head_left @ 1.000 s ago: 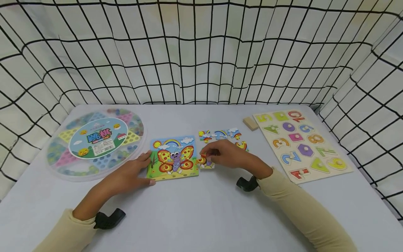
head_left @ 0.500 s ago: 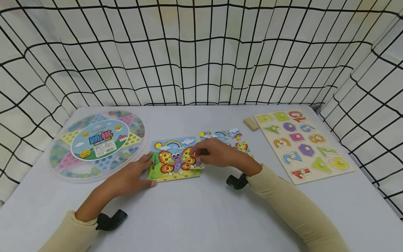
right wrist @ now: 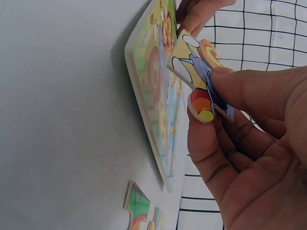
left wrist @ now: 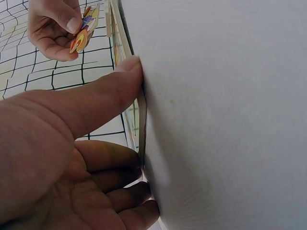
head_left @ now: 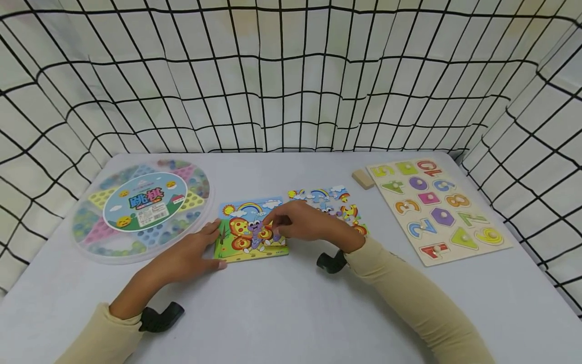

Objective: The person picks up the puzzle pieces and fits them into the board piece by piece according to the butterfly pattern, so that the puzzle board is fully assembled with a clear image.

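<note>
My right hand [head_left: 300, 222] pinches a jigsaw piece [right wrist: 201, 79] between thumb and fingers. The piece shows part of a purple body and an orange wing. It is tilted above the right part of a butterfly picture board [head_left: 234, 253], apart from its surface in the right wrist view. My left hand [head_left: 188, 253] lies at the board's left side, the thumb [left wrist: 127, 67] and fingertips touching its edge with the fingers only slightly bent. More jigsaw pieces [head_left: 347, 210] lie on the table right of the board, partly hidden by my right hand.
A round clear marble-game case [head_left: 145, 202] lies at the left. At the right is a wooden number-and-shape peg board [head_left: 436, 207], with a small wooden block [head_left: 362, 179] by its far left corner. Black netting [head_left: 282, 91] stands behind the white table [head_left: 273, 313].
My right hand has lifted the jigsaw piece from beside the board and carried it left, over the board's right part. My left hand has stayed at the board's edge.
</note>
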Action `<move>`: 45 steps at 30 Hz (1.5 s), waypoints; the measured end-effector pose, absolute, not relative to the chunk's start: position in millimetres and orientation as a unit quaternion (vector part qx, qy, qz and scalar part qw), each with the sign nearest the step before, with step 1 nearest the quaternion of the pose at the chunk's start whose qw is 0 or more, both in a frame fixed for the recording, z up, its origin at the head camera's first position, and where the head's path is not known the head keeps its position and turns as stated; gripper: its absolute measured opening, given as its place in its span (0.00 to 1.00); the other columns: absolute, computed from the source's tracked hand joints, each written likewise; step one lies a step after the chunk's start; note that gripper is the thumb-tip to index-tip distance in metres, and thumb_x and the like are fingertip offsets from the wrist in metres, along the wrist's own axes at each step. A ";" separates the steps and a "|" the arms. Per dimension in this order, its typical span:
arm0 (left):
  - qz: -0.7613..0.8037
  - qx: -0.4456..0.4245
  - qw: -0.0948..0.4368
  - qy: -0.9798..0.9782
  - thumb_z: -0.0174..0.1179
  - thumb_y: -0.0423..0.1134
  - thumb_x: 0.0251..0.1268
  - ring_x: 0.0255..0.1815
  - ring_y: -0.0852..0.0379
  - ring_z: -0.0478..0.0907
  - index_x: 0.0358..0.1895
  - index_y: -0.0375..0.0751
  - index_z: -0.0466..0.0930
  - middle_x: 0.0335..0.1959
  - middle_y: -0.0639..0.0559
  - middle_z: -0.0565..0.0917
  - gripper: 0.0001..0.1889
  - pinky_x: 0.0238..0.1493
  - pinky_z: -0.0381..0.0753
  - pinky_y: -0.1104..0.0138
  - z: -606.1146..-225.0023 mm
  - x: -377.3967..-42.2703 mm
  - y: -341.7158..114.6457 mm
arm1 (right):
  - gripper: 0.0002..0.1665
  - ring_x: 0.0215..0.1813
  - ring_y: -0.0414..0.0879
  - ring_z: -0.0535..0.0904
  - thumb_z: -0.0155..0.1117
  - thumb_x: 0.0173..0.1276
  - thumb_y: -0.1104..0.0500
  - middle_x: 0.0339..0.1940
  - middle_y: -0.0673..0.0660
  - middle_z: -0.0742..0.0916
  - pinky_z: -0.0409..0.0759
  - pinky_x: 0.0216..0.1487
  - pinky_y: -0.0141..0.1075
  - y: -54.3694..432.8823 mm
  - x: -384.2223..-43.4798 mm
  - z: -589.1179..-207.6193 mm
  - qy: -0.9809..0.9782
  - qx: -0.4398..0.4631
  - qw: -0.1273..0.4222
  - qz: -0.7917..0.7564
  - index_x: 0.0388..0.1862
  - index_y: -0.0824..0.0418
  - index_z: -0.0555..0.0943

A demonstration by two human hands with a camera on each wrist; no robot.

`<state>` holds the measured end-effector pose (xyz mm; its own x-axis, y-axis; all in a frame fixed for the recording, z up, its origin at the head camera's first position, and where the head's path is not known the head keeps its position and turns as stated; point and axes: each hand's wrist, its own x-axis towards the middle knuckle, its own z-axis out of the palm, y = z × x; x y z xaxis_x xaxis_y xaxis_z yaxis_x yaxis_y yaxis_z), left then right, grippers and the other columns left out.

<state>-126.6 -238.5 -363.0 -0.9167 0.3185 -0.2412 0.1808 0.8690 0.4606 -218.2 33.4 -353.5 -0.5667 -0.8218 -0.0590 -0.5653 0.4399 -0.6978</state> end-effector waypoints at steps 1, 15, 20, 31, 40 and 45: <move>0.220 0.131 0.157 0.954 0.69 0.50 0.59 0.74 0.31 0.47 0.73 0.26 0.54 0.76 0.33 0.50 0.47 0.66 0.58 0.40 -362.7 -126.4 -239.1 | 0.14 0.37 0.41 0.75 0.62 0.69 0.67 0.37 0.52 0.84 0.75 0.38 0.30 31.8 -217.7 -353.8 0.823 -0.423 0.201 -0.323 0.52 0.60 0.83; 0.227 0.140 0.156 0.951 0.68 0.50 0.59 0.75 0.32 0.47 0.73 0.26 0.55 0.76 0.33 0.51 0.47 0.67 0.56 0.41 -360.7 -126.1 -240.5 | 0.14 0.37 0.39 0.77 0.61 0.70 0.67 0.36 0.48 0.84 0.77 0.39 0.28 8.7 -212.1 -357.0 0.812 -0.432 0.216 -0.329 0.53 0.60 0.82; 0.223 0.148 0.151 0.951 0.68 0.50 0.60 0.74 0.32 0.48 0.72 0.25 0.55 0.76 0.32 0.51 0.46 0.67 0.57 0.41 -359.6 -126.5 -240.1 | 0.15 0.37 0.39 0.77 0.61 0.71 0.66 0.36 0.48 0.84 0.77 0.41 0.28 1.4 -212.0 -356.0 0.818 -0.431 0.213 -0.315 0.54 0.61 0.82; 0.229 0.153 0.147 0.950 0.68 0.49 0.59 0.74 0.32 0.48 0.72 0.24 0.56 0.76 0.32 0.51 0.46 0.67 0.58 0.41 -361.9 -127.0 -239.5 | 0.16 0.38 0.40 0.76 0.60 0.71 0.66 0.38 0.49 0.84 0.75 0.41 0.27 -8.0 -211.8 -360.0 0.835 -0.419 0.215 -0.283 0.56 0.62 0.81; 0.227 0.149 0.153 0.950 0.68 0.49 0.60 0.74 0.32 0.47 0.72 0.25 0.55 0.76 0.32 0.51 0.46 0.67 0.57 0.41 -361.5 -127.7 -240.2 | 0.18 0.40 0.39 0.74 0.62 0.71 0.63 0.41 0.49 0.81 0.73 0.40 0.26 -14.1 -210.1 -364.0 0.855 -0.434 0.176 -0.221 0.58 0.60 0.82; 0.231 0.145 0.155 0.949 0.68 0.49 0.60 0.75 0.33 0.47 0.72 0.25 0.55 0.76 0.32 0.51 0.46 0.67 0.57 0.41 -361.0 -126.4 -239.9 | 0.19 0.40 0.38 0.74 0.63 0.70 0.61 0.40 0.48 0.80 0.73 0.41 0.25 -16.6 -208.7 -365.4 0.856 -0.433 0.180 -0.216 0.59 0.59 0.82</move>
<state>-126.4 -239.9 -361.0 -0.9095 0.3477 -0.2280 0.2041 0.8511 0.4838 -208.7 -16.6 -365.4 -0.5597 -0.8199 -0.1205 -0.6642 0.5308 -0.5264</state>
